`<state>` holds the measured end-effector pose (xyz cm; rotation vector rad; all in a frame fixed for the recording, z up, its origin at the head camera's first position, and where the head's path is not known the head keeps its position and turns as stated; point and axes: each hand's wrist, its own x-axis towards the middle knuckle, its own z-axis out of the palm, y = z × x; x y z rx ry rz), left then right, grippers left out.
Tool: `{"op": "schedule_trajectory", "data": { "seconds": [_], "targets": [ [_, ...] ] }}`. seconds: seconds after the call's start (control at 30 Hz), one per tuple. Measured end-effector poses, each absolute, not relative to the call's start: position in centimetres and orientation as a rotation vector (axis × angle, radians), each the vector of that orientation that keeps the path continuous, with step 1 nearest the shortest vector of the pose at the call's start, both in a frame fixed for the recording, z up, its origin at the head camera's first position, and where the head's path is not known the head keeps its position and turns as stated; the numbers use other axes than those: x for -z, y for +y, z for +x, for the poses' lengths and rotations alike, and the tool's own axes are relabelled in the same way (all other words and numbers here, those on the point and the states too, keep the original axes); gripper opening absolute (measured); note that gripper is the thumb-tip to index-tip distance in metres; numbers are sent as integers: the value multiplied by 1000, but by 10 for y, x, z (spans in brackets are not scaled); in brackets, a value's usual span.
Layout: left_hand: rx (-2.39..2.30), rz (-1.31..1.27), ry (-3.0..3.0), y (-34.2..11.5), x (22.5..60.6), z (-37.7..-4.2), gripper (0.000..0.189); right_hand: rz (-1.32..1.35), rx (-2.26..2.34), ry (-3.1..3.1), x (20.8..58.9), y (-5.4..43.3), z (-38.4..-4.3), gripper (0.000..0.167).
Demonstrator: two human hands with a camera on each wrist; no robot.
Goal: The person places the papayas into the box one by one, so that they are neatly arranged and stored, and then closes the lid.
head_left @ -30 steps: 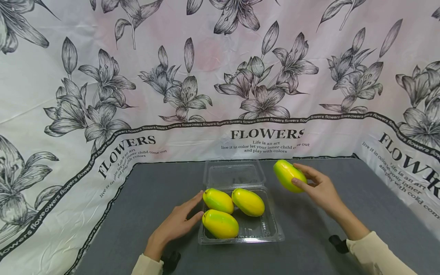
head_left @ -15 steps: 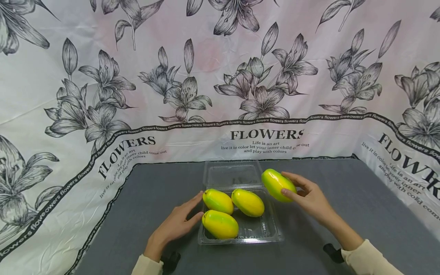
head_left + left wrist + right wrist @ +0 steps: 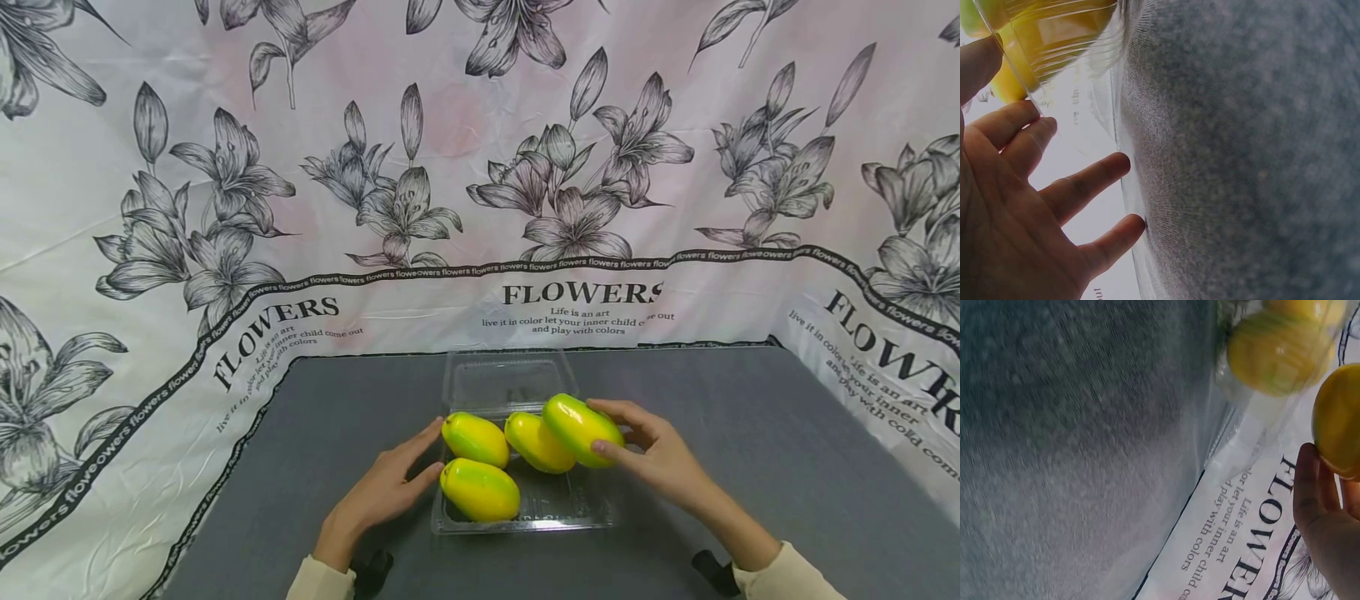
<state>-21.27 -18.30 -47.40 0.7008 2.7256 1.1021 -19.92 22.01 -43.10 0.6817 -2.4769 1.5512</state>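
Note:
My right hand (image 3: 654,457) holds a yellow-green mango (image 3: 582,430) between thumb and fingers, over the right part of a clear plastic clamshell box (image 3: 525,525). In the right wrist view the held mango (image 3: 1340,422) shows at the right edge, with fingers against its underside. Inside the box lie a back-left mango (image 3: 476,440), a front-left mango (image 3: 480,490) and a back-right mango (image 3: 534,442), which the held one partly covers. My left hand (image 3: 386,487) rests at the box's left side, fingers spread; in the left wrist view its fingertips touch the clear wall (image 3: 1025,87).
The box's lid (image 3: 510,379) lies folded open toward the back. A grey cloth (image 3: 337,417) covers the table. Behind it hangs a white curtain (image 3: 420,317) printed with flowers and lettering. Dark straps (image 3: 372,573) sit at both wrists.
My right hand has carried the mango left and toward me, from beside the box to above its right part. The left hand and the other mangoes have stayed in place.

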Motion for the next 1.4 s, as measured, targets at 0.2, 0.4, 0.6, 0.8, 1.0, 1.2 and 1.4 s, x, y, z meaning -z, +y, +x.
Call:
{"op": "schedule_trajectory", "data": {
  "seconds": [0.2,0.4,0.6,0.8,1.0,1.2,1.4],
  "targets": [
    [-1094,693,2732,-182,474,-213,71,802,-1488,-2439,440,208,-194,51],
    [-1088,683,2741,-182,474,-212,71,856,-1421,-2474,449,200,-189,51],
    [-1081,686,2744,-182,475,-213,72,900,-1420,-2471,452,196,-186,51],
    [-1091,701,2742,-182,475,-213,72,937,-1395,-2466,455,193,-185,51],
    [-1086,718,2746,-182,475,-214,71,961,-1298,-2454,460,190,-185,56],
    [-1083,707,2749,-182,476,-215,70,967,-1248,-2418,464,189,-184,58],
    [-1080,711,2745,-183,476,-215,70,967,-1260,-2439,467,189,-182,58]
  ]
}}
